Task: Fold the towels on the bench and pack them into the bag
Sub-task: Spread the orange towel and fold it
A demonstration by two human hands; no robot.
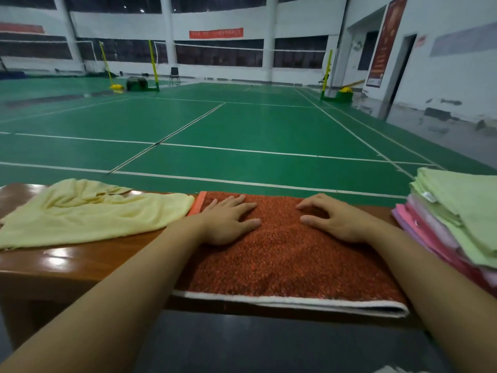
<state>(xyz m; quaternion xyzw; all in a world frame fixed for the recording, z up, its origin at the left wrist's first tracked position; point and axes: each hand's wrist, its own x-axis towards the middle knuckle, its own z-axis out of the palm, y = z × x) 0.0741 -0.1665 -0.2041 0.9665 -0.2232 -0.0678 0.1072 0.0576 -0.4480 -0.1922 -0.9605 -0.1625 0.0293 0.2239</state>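
Rust towel (290, 254) overhangs bench (67, 265) front edge, yellow towel (88, 214) just left, folded stack (457, 219) right — left hand (228, 222) flat, fingers spread; right hand (336, 219) w/ fingers half-curled on the pile, gripping nothing.

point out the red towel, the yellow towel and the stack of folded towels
red towel (290, 265), head view, bare middle of its top.
yellow towel (88, 219), head view, its flat middle.
stack of folded towels (462, 211), head view, top green towel.

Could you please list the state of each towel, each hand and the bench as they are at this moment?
Red towel: folded, flat on the bench, both hands on it.
Yellow towel: unfolded, crumpled, on the bench.
Towel stack: folded, piled at the bench's right end.
Left hand: flat, fingers spread, pressing the red towel.
Right hand: fingers curled, tips on the red towel.
Bench: glossy, partly covered by towels.
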